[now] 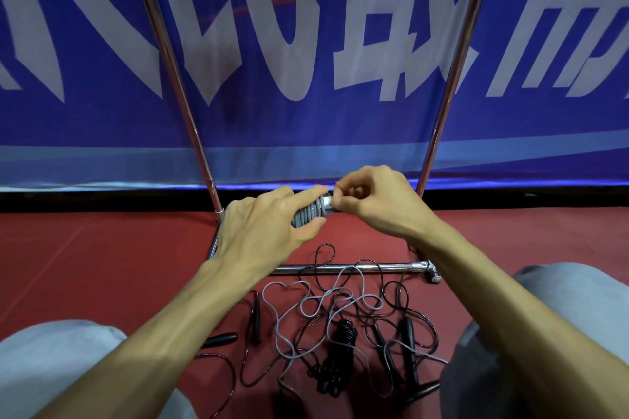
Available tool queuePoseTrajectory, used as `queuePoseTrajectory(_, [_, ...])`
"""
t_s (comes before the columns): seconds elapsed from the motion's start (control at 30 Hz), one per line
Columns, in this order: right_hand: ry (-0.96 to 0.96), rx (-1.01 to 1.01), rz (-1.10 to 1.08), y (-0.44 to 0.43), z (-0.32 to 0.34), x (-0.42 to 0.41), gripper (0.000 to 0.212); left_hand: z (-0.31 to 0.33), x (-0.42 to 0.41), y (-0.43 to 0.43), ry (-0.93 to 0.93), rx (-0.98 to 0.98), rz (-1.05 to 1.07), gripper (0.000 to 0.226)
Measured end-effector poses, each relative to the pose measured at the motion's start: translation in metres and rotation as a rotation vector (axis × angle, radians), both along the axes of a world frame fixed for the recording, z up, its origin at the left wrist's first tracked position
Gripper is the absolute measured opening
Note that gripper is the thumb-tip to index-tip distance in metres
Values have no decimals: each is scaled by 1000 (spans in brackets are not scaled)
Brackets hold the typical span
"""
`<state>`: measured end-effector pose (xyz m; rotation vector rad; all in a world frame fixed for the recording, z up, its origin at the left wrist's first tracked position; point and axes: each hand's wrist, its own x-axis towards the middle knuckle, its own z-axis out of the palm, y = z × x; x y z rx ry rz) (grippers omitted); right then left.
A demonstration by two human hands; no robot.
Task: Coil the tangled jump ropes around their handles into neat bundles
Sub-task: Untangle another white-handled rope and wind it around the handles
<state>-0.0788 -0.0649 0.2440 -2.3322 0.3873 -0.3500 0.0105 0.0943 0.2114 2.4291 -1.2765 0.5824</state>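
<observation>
The person holds a grey bundle (308, 213) in the air between both hands, above the red floor (102, 265) and in front of a blue banner (306, 112). The bundle is a short stick shape. A smooth grey cord is wound around it in tight, even turns, so its surface looks ribbed. One end shows a small white, glossy cap. Its long axis runs from lower left to upper right, and the white end points toward the right hand (371, 201).

The left hand (262, 231) grips the bundle from the side, with the thumb under it and the long fingers lying over the top. The fingers of the right hand are curled together and pinch at the white end; what exactly they pinch is hidden.

Below the hands a loose grey rope (306, 303) lies on the floor in soft loops, mixed with thin, shiny black ropes (396, 296). A black bundle (340, 350), already wound, lies among them. Slim matte black handles (256, 316) lie to the left. A polished metal bar (340, 268) of a rack crosses the floor behind the tangle.
</observation>
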Motion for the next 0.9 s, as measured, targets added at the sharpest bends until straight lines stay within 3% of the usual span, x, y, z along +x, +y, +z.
queuePoseTrajectory(0.17, [228, -83, 42, -3, -4, 0, 19, -4, 5, -4, -132, 126, -122, 40])
queuePoseTrajectory(0.3, [176, 134, -38, -7, -8, -1, 22, -4, 2, -7, -135, 130, -164, 36])
queuePoseTrajectory(0.4, [114, 115, 9, -10, -8, -2, 32, -8, 7, -2, -78, 135, -151, 40])
queuePoseTrajectory(0.5, [79, 2, 60, -11, -4, -4, 24, -5, 10, 8, 97, 139, -73, 43])
queuePoseTrajectory(0.67, [-24, 25, 98, -5, -6, -3, 15, 4, 11, 5, 13, 95, -59, 49])
queuePoseTrajectory(0.9, [164, -164, 160, -4, -4, -2, 10, 6, 8, 2, -109, 177, -109, 36])
